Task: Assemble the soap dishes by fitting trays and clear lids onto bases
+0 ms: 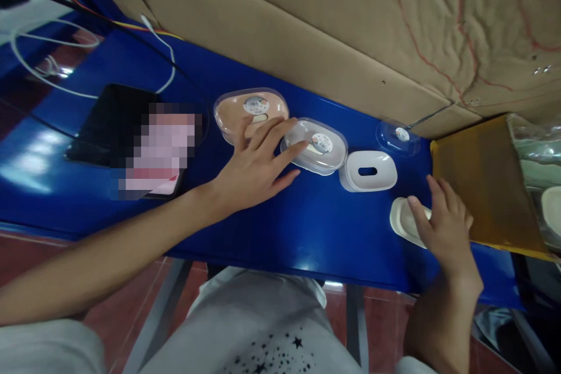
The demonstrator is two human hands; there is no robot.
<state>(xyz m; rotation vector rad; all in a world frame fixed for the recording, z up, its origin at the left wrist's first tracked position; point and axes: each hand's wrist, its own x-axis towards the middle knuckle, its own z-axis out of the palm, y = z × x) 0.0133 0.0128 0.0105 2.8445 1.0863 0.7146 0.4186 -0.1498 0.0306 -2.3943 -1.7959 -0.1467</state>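
My left hand (258, 169) has its fingers spread over two packaged pieces. Under its fingertips are a peach-coloured oval container (228, 110) with a clear cover and a round label, and a white one (335, 155) covered and labelled the same way. Just right of these stands an uncovered white oval box (385, 172) with a slot in its middle. My right hand (449, 219) is over a cream oval piece (400, 216), thumb and fingers apart. Part of that piece is hidden, and I cannot tell whether the hand touches it.
A loose clear lid (392, 139) with a label lies near the cardboard wall (280, 29). An open carton (477, 181) holding wrapped pieces stands at the right. On the left of the blue table (272, 239) are a blurred-out screen (160, 152), a black device (105, 123) and a white cable (170, 61).
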